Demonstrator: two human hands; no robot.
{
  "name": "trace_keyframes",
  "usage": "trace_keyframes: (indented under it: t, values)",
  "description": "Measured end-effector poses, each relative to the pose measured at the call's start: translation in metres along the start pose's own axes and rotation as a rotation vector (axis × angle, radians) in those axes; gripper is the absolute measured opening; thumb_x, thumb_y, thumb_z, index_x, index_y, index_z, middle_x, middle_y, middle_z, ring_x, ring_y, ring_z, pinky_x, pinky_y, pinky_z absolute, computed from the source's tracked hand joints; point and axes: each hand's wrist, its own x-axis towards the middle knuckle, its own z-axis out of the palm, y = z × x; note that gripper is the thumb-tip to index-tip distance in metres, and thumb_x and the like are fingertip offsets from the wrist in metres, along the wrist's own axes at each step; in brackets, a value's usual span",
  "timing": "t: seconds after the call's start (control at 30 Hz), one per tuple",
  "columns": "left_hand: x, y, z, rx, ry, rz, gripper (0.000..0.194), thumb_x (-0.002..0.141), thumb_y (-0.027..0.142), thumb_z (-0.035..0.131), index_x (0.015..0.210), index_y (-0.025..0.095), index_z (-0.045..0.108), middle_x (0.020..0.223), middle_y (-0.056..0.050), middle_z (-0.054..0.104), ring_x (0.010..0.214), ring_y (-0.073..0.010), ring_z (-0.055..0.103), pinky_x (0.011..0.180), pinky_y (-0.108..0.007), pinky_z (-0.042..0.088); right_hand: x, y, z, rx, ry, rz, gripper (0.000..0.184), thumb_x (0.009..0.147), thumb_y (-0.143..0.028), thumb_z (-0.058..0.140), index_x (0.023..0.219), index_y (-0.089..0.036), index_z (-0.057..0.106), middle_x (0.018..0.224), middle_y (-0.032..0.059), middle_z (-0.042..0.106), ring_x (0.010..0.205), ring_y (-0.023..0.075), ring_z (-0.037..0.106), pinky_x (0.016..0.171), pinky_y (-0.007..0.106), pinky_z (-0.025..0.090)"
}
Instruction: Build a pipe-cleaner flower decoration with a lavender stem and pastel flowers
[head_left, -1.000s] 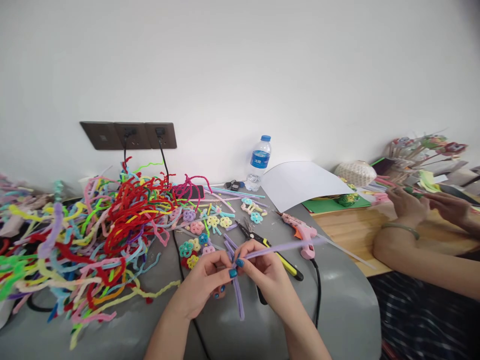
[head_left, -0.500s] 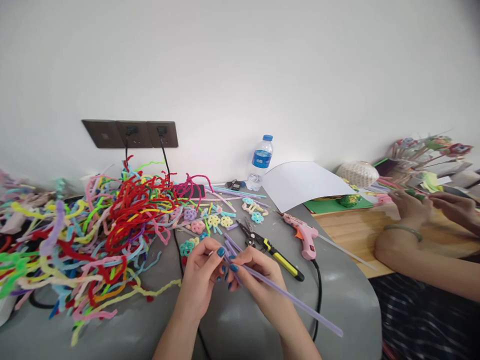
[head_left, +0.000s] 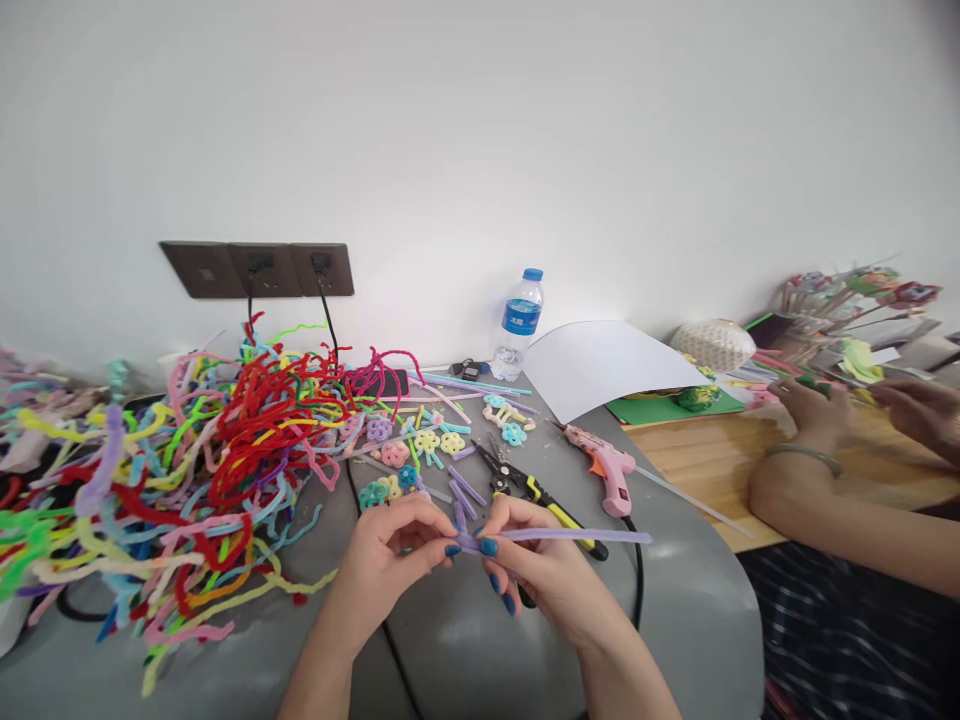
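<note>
Lavender pipe cleaner (head_left: 585, 536) is held between the two hands, above the near part of the grey table (head_left: 465, 670). The left hand (head_left: 397, 545) pinches one end between thumb and fingertips, where a short stub angles up from a bend. The right hand (head_left: 536, 560) pinches it just beside that spot, with the long free length running out past the knuckles to the right.

Beyond the fingertips lie a few cut lavender pieces (head_left: 469, 486). To their right, the pliers (head_left: 551, 503) with yellow-and-black handles lie aslant, partly behind the right hand. A pink glue gun (head_left: 615, 480) rests farther right, with a glue stick (head_left: 694, 500) reaching past the table edge over a wooden surface (head_left: 675, 455), where another person's forearm (head_left: 862, 515) rests.

Small pipe-cleaner flowers (head_left: 427, 443) spread behind the cut pieces; a tangled multicoloured heap (head_left: 262, 430) covers the left side. Farther back are a curled white sheet (head_left: 607, 365) and an upright water bottle (head_left: 521, 320) near the wall (head_left: 450, 130), which carries dark outlets (head_left: 259, 270).
</note>
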Motion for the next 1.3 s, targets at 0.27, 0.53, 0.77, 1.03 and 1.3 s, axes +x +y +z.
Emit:
trace_keyframes:
  t: [0.27,0.53,0.77,1.03,1.3]
  values:
    - [0.0,-0.003,0.001,0.004,0.073,-0.071,0.013,0.082,0.031,0.074,0.078,0.018,0.07,0.079,-0.002,0.063,0.064,-0.0135,0.068,0.05,-0.017,0.049,0.0,-0.004,0.002,0.091,0.062,-0.062,0.038,0.079,-0.047,0.086,0.079,-0.018,0.062,0.064,0.0003,0.074,0.047,0.0084,0.066,0.049,0.015,0.05]
    - [-0.009,0.007,0.0,0.107,-0.206,-0.275,0.013,0.082,0.029,0.071,0.088,0.018,0.072,0.088,-0.004,0.067,0.076,-0.0147,0.059,0.063,-0.021,0.05,0.001,-0.005,-0.001,-0.069,0.031,-0.02,0.037,0.076,-0.043,0.088,0.075,-0.017,0.061,0.051,-0.0035,0.065,0.035,0.0064,0.052,0.039,0.016,0.04]
    - [0.0,-0.002,0.017,-0.077,-0.146,-0.384,0.034,0.068,0.043,0.087,0.071,0.015,0.07,0.06,0.001,0.059,0.054,-0.0091,0.05,0.047,-0.018,0.037,0.002,-0.004,0.001,-0.187,-0.053,0.085,0.042,0.077,-0.048,0.084,0.07,-0.018,0.055,0.045,-0.0095,0.049,0.034,0.0028,0.031,0.034,0.015,0.024]
    - [-0.001,-0.014,0.029,-0.378,-0.22,-0.44,0.045,0.06,0.048,0.095,0.066,0.014,0.066,0.053,0.006,0.049,0.042,-0.0022,0.035,0.039,-0.016,0.028,0.001,-0.005,0.001,-0.179,-0.092,0.051,0.046,0.076,-0.05,0.084,0.065,-0.018,0.053,0.047,-0.0096,0.045,0.039,0.0025,0.024,0.038,0.018,0.016]
    - [0.0,-0.015,0.03,-0.607,-0.283,-0.406,0.046,0.069,0.046,0.092,0.073,0.015,0.057,0.066,0.008,0.054,0.034,0.0021,0.041,0.033,-0.012,0.031,-0.003,-0.011,0.005,-0.168,0.016,-0.232,0.028,0.087,-0.045,0.078,0.084,-0.02,0.067,0.073,-0.0008,0.061,0.064,0.0115,0.053,0.058,0.021,0.044]
